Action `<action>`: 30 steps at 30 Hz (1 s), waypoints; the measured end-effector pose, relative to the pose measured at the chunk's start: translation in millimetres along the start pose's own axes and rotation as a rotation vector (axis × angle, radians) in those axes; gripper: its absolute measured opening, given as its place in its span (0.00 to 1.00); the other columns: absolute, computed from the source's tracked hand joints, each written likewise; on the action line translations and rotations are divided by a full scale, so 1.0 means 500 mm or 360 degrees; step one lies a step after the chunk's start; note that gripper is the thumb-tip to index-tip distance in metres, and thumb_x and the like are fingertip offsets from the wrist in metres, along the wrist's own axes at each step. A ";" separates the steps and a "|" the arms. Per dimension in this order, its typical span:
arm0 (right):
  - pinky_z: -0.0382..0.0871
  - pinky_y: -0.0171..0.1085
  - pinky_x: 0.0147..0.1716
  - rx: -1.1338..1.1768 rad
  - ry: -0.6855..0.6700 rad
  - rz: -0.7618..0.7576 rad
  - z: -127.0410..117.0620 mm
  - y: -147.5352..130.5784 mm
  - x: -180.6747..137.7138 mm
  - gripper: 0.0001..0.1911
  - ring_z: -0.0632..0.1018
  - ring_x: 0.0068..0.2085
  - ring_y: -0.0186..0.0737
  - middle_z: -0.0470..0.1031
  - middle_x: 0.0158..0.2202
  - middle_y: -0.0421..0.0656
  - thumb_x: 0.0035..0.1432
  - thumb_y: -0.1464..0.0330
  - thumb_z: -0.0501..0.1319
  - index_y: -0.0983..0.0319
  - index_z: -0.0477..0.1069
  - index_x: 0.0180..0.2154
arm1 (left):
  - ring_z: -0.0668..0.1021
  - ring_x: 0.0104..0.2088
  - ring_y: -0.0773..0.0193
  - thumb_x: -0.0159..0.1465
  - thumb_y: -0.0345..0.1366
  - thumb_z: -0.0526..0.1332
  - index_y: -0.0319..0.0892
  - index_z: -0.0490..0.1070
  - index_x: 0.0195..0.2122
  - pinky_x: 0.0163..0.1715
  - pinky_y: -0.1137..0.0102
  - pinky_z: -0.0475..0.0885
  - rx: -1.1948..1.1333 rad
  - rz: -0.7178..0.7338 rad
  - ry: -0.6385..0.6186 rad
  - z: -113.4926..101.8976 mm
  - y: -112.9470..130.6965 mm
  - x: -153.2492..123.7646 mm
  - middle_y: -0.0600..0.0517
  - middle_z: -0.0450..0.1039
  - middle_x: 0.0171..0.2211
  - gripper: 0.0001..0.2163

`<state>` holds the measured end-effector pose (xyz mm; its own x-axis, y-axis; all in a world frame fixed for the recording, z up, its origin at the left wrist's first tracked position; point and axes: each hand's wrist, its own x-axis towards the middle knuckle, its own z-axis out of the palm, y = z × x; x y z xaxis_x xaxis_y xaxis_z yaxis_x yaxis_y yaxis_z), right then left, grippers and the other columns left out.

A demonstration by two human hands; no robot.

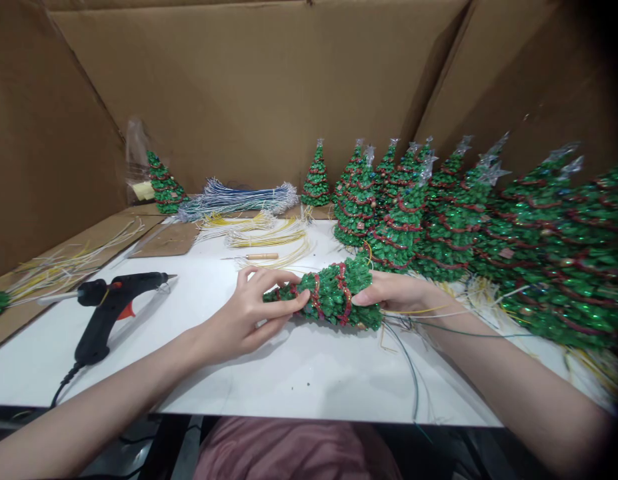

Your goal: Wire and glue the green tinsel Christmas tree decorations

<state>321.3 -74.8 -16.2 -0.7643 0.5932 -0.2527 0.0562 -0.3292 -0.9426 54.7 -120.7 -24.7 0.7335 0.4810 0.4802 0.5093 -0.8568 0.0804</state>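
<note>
A small green Christmas tree (pixel 331 297) with red garlands lies on its side over the white tabletop, its tip to the left and base to the right. My left hand (pixel 261 307) curls round the narrow end, fingers closed on it. At the base my right hand (pixel 389 291) grips the tree, thumb pressed on the near side and the other fingers hidden behind. Yellow, white and dark green wires (pixel 413 380) trail from the base, past my right wrist and towards the table's front edge.
A black hot glue gun (pixel 106 310) lies at the left. Beyond my hands are a wooden-handled awl (pixel 261 256), yellow-white wire bundles (pixel 269 235) and blue wires (pixel 239 197). Several upright Christmas trees (pixel 449 220) crowd the right. Cardboard walls (pixel 259 87) enclose the table (pixel 269 393).
</note>
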 end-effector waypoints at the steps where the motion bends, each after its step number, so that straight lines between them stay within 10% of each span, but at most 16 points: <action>1: 0.71 0.32 0.35 0.0013 -0.0002 -0.0003 0.001 -0.001 0.000 0.18 0.76 0.32 0.32 0.78 0.32 0.39 0.40 0.68 0.70 0.65 0.73 0.36 | 0.67 0.51 0.56 0.64 0.28 0.53 0.48 0.66 0.54 0.47 0.59 0.56 -0.0001 -0.0004 -0.0008 -0.001 0.000 0.001 0.43 0.62 0.52 0.17; 30: 0.71 0.34 0.33 -0.0056 0.0112 -0.0086 -0.004 0.007 0.003 0.30 0.77 0.33 0.35 0.78 0.38 0.43 0.36 0.66 0.71 0.64 0.70 0.45 | 0.66 0.53 0.56 0.66 0.33 0.53 0.51 0.64 0.56 0.50 0.59 0.59 -0.0356 -0.0145 0.0046 0.003 -0.006 -0.011 0.45 0.63 0.54 0.18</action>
<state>321.7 -73.5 -20.4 -0.7197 0.6602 -0.2148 0.0395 -0.2698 -0.9621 49.5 -120.6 -28.8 0.6740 0.5556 0.4868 0.4581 -0.8314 0.3145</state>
